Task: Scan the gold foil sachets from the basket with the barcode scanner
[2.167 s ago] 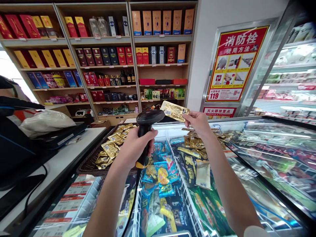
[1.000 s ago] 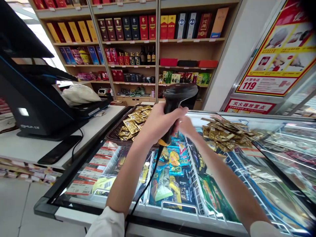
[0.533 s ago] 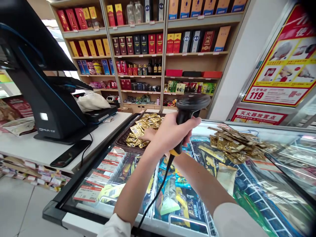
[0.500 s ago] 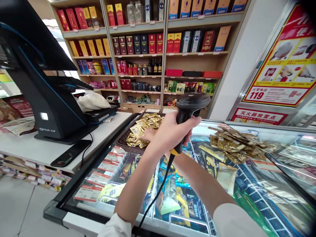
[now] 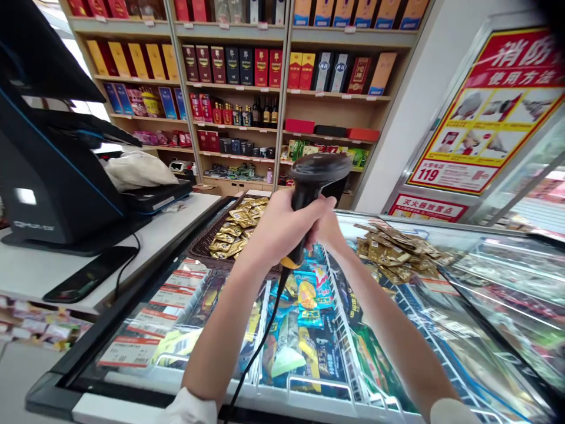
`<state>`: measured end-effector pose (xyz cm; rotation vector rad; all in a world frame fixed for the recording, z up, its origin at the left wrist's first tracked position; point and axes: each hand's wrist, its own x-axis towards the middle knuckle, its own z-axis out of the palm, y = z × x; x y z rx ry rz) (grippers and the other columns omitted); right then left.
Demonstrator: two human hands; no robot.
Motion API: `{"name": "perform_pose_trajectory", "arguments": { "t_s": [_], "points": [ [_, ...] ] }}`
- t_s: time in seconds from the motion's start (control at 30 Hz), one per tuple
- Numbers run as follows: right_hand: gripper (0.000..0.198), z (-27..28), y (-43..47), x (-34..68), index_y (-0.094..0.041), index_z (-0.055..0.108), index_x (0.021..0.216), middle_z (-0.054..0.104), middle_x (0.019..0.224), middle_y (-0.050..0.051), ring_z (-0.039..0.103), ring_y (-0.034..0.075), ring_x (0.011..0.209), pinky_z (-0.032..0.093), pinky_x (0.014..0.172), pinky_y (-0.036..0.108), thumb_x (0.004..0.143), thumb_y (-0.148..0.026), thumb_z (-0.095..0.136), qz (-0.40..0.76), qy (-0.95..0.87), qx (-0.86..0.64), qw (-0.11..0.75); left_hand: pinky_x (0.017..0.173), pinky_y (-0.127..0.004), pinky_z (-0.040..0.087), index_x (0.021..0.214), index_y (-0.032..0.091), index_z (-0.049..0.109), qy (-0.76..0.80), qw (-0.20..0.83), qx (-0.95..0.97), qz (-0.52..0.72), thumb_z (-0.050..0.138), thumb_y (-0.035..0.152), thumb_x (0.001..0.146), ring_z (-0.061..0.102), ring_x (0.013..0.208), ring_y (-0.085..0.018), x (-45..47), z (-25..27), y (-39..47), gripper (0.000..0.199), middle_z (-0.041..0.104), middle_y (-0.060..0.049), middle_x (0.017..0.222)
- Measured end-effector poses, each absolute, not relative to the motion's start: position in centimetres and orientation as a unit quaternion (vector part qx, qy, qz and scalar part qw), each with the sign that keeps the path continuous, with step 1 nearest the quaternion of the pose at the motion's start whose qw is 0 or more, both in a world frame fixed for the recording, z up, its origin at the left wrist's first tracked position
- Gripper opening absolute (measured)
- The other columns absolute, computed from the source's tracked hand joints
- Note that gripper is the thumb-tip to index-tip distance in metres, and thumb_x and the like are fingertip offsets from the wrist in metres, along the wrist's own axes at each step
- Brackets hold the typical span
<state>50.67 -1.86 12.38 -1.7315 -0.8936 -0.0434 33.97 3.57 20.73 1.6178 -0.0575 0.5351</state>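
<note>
While left hand (image 5: 286, 221) grips black scanner (image 5: 321, 168) at frame centre, right hand (image 5: 329, 229) sits partly hidden behind it, fingers unseen, cannot tell grasp; gold packets (image 5: 233, 231) lie in brown basket (image 5: 203, 242) left of centre, packet pile (image 5: 397, 250) right of centre.

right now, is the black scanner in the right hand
No, the black scanner is gripped in the left hand, with the right hand partly hidden behind them.
</note>
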Motion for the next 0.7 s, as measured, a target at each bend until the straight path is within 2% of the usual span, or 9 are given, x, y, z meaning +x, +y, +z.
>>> {"name": "perform_pose_trajectory", "arguments": {
  "t_s": [0.1, 0.2, 0.3, 0.7],
  "points": [
    [0.032, 13.0, -5.6, 53.5, -0.016, 0.064, 0.070, 0.062, 0.053, 0.000, 0.062, 0.014, 0.046, 0.051, 0.045, 0.022, 0.078, -0.046, 0.068, -0.015, -0.342, -0.707, 0.619, 0.042, -0.021, 0.039, 0.069, 0.019, 0.052, -0.022, 0.656, 0.718, 0.232, 0.069, 0.037, 0.081, 0.047, 0.041, -0.008, 33.9, 21.0, 3.8, 0.027, 0.052, 0.003, 0.053],
    [0.033, 14.1, -8.6, 56.1, -0.014, 0.066, 0.075, 0.066, 0.059, 0.002, 0.069, 0.018, 0.055, 0.058, 0.051, 0.024, 0.071, -0.044, 0.079, -0.036, -0.282, -0.648, 0.706, 0.041, -0.021, 0.039, 0.071, 0.019, 0.053, -0.008, 0.646, 0.729, 0.225, 0.067, 0.039, 0.083, 0.048, 0.042, -0.009, 33.9, 21.1, 4.3, 0.028, 0.054, 0.002, 0.055],
    [0.032, 14.9, -9.9, 57.4, -0.014, 0.065, 0.076, 0.067, 0.060, 0.003, 0.071, 0.019, 0.057, 0.061, 0.055, 0.024, 0.072, -0.041, 0.081, -0.089, -0.227, -0.602, 0.760, 0.041, -0.022, 0.040, 0.076, 0.019, 0.055, 0.009, 0.646, 0.727, 0.233, 0.066, 0.039, 0.084, 0.049, 0.043, -0.010, 34.2, 21.0, 4.8, 0.025, 0.055, 0.003, 0.057],
    [0.019, 15.0, -10.0, 59.4, -0.013, 0.063, 0.075, 0.066, 0.057, 0.001, 0.071, 0.017, 0.056, 0.060, 0.054, 0.019, 0.081, -0.025, 0.076, -0.061, -0.169, -0.553, 0.814, 0.038, -0.020, 0.039, 0.074, 0.018, 0.053, 0.047, 0.667, 0.724, 0.167, 0.070, 0.036, 0.081, 0.047, 0.044, -0.009, 36.7, 20.0, 3.5, 0.026, 0.053, 0.004, 0.055]
  ]
}}
